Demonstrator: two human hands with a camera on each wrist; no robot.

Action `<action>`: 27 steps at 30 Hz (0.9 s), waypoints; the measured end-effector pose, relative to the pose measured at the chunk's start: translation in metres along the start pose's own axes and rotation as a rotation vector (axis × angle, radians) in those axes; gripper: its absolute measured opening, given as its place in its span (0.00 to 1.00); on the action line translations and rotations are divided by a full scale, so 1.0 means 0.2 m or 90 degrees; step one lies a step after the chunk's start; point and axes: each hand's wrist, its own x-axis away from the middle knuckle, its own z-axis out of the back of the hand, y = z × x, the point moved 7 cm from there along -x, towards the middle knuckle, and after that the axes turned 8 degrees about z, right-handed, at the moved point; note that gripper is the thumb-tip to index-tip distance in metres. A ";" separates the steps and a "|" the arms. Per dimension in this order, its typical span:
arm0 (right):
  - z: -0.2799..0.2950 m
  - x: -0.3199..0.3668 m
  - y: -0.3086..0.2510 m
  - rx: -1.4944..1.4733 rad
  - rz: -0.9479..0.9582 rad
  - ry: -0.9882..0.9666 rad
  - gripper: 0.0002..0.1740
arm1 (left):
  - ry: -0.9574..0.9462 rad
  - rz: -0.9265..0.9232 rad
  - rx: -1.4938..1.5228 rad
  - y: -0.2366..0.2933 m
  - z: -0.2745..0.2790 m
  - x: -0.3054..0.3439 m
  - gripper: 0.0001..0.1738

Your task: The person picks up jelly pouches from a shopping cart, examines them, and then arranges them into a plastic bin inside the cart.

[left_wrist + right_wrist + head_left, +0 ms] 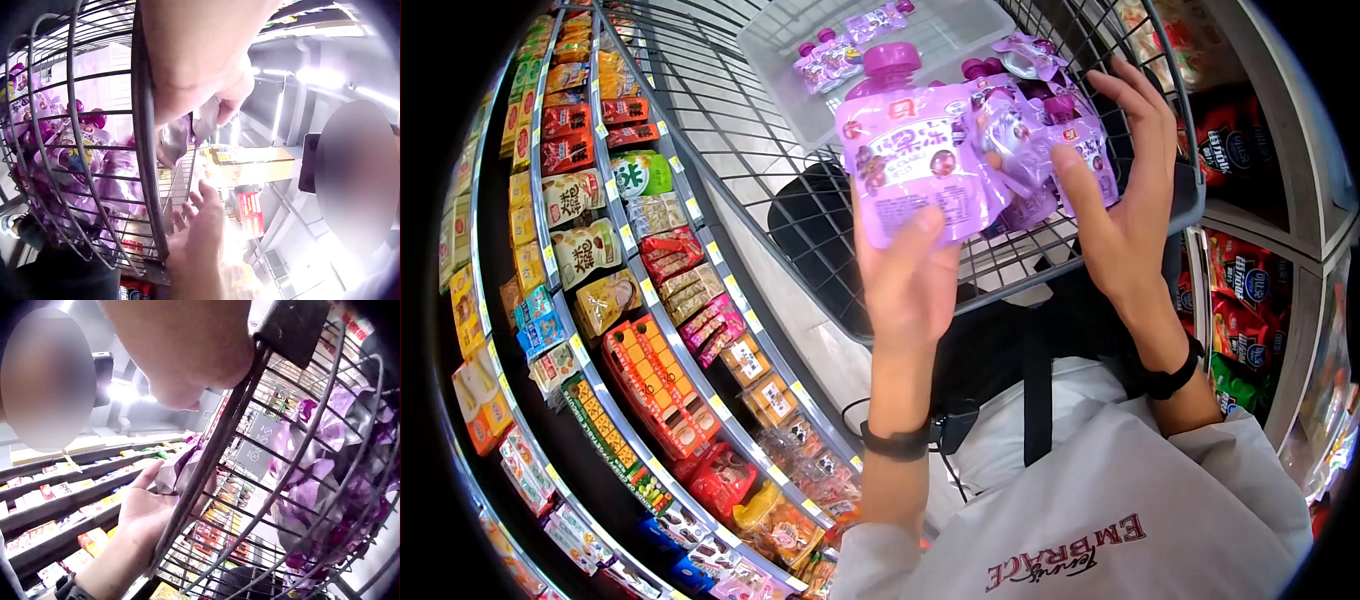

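My left hand (910, 290) grips a purple jelly pouch (905, 165) with a round purple cap, its printed front turned up toward the head view, thumb across the lower edge. The edge of a further pouch shows behind it. In the right wrist view, silvery pouch bottoms (172, 475) rest in the left palm. My right hand (1135, 190) is over the right side of the cart, fingers spread and grasping nothing, thumb beside the purple pouches (1085, 150) heaped in the basket. Seen from the left wrist, the right hand (200, 240) is just outside the wire rim.
The wire shopping cart (1185, 205) stands right in front of me. A translucent bin (775, 75) inside it holds a few purple pouches. Snack shelves (700, 395) run along the left, and more shelving (1280, 225) with red packs stands close on the right.
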 end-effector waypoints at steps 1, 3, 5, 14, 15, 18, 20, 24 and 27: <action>-0.02 0.00 -0.01 -0.116 0.011 -0.031 0.33 | 0.029 -0.011 -0.012 -0.01 0.00 0.00 0.38; -0.13 0.00 -0.07 -0.364 -0.010 -0.059 0.32 | 0.050 -0.032 -0.057 0.03 0.03 0.00 0.36; -0.16 0.01 -0.07 -0.376 -0.029 -0.176 0.34 | 0.058 -0.012 -0.139 -0.01 0.03 0.00 0.47; -0.16 0.02 0.00 -0.502 -0.082 -0.129 0.27 | -0.010 0.000 -0.219 -0.04 -0.03 -0.02 0.44; -0.16 0.02 0.01 -0.502 -0.082 -0.129 0.27 | -0.013 0.000 -0.221 -0.04 -0.03 -0.02 0.44; -0.15 0.02 0.01 -0.498 -0.080 -0.130 0.28 | -0.018 -0.001 -0.210 -0.05 -0.03 -0.02 0.44; -0.16 0.02 0.01 -0.518 -0.102 -0.133 0.28 | -0.016 0.001 -0.211 -0.05 -0.04 -0.02 0.45; -0.16 0.02 0.04 -0.521 -0.127 -0.146 0.27 | -0.026 0.001 -0.211 -0.05 -0.05 -0.02 0.46; -0.15 0.00 0.05 -0.577 -0.126 -0.131 0.26 | -0.025 -0.010 -0.241 -0.05 -0.05 -0.02 0.46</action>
